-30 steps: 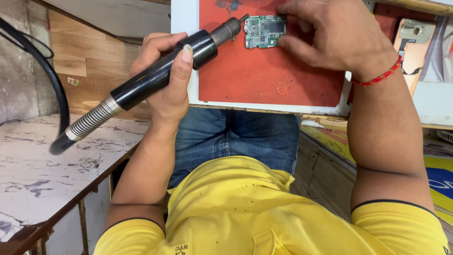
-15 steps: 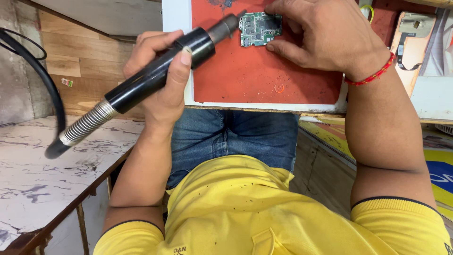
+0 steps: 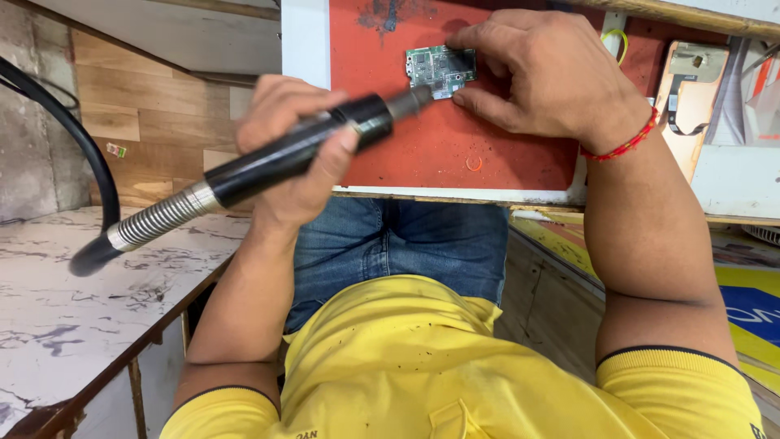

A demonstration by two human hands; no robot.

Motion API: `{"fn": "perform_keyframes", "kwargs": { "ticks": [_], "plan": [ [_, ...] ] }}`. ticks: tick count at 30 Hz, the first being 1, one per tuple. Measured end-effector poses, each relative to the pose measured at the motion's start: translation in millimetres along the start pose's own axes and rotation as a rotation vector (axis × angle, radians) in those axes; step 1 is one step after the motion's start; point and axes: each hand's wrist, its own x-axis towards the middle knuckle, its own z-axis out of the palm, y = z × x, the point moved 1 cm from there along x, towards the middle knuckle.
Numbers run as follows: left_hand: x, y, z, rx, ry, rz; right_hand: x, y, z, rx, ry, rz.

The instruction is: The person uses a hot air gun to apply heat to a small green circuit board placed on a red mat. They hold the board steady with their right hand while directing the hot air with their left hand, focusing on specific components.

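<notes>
On the red work mat [image 3: 439, 154], toward twelve o'clock, lies a small green circuit board [image 3: 439, 70]. The right hand [image 3: 546, 71] pins it flat — fingertips pressing its right edge and top, not curled around it. At nine o'clock from the board, the left hand [image 3: 296, 150] is wrapped tight around a black rotary tool handpiece [image 3: 305, 152], its grey tip touching the board's left edge. A black flexible shaft [image 3: 57, 114] with a silver spring collar trails toward eight o'clock over a marbled white table [image 3: 73, 317]. Below, at six o'clock, blue jeans [image 3: 398, 244] and a yellow shirt [image 3: 439, 366].
</notes>
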Motion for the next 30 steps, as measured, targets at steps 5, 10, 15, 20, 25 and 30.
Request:
{"fn": "perform_keyframes", "kwargs": {
  "ticks": [5, 10, 15, 20, 25, 30],
  "plan": [
    [-3.0, -2.0, 0.3, -0.08, 0.104, -0.107, -1.1, 1.4, 1.1, -0.003, 0.032, -0.037],
    [-4.0, -7.5, 2.0, -0.044, 0.092, -0.064, 0.3, -1.1, 0.3, 0.001, 0.02, 0.002],
    [-1.0, -4.9, 3.7, -0.062, 0.065, -0.036, 2.9, -2.0, -0.9, -0.004, 0.007, 0.012],
    [-1.1, -1.4, -0.9, -0.039, 0.114, -0.092, 2.5, -1.8, 0.8, 0.006, 0.02, 0.014],
    [-4.5, -8.6, 1.9, -0.029, 0.059, -0.08, 3.1, -2.3, -0.5, -0.009, 0.02, -0.003],
    [-4.5, -12.8, 4.9, 0.0, 0.067, 0.014, 3.9, -4.1, -1.5, 0.012, 0.009, 0.005]
  ]
}}
